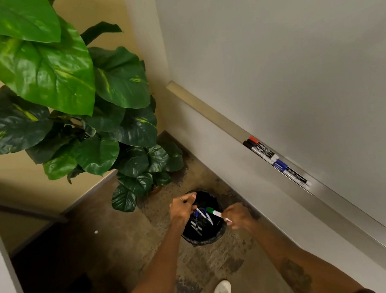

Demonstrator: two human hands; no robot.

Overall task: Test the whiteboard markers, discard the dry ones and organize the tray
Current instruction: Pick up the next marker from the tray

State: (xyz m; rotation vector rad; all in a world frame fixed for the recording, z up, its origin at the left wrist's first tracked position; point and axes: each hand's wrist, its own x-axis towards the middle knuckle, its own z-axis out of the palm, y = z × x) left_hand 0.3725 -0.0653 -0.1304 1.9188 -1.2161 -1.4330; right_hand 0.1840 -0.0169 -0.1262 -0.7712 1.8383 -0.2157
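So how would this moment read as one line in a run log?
stage: discarding | right hand: holds green-capped marker over bin | left hand: over bin, closed | tray: markers remain

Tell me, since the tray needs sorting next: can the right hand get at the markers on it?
Probably yes: nothing blocks the tray markers, but the right hand holds a green marker over the bin.

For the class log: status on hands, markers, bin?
Right hand holding green-capped marker over bin. Left hand gripping blue markers. Tray markers untouched. Nothing obstructing.
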